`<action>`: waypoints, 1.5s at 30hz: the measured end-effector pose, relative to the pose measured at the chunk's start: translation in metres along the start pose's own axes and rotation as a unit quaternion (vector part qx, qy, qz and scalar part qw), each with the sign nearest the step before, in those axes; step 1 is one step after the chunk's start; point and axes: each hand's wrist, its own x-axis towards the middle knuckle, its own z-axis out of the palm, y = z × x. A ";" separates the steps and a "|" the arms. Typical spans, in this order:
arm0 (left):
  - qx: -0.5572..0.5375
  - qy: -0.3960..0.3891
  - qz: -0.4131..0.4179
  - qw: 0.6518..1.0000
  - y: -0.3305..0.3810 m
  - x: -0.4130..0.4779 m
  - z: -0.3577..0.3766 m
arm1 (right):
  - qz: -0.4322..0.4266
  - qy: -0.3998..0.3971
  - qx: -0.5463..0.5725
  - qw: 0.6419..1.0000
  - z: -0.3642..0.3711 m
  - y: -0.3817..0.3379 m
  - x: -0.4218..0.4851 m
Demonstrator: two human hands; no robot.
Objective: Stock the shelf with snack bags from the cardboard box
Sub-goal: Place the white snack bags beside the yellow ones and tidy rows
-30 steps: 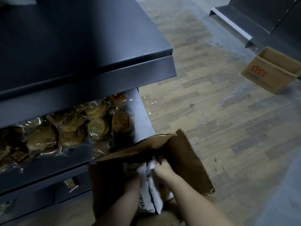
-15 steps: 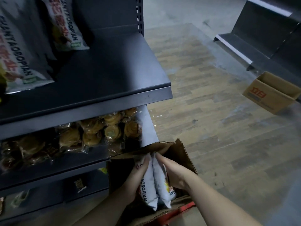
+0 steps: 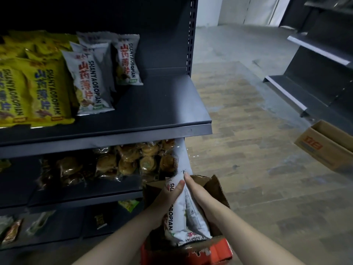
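Two white foil snack bags held upright over brown cardboard box: left hand wrapped round, right hand pressed flat. Judged light, puffy, slippery, crushable; broad sides best gripped gently.

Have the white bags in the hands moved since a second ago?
Yes, upward: the white bags were down inside the cardboard box, and now their tops poke above its flap.
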 end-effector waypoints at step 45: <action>0.009 0.292 0.342 0.893 0.211 -0.082 -0.155 | -0.436 0.206 -0.042 0.875 0.131 -0.281 -0.017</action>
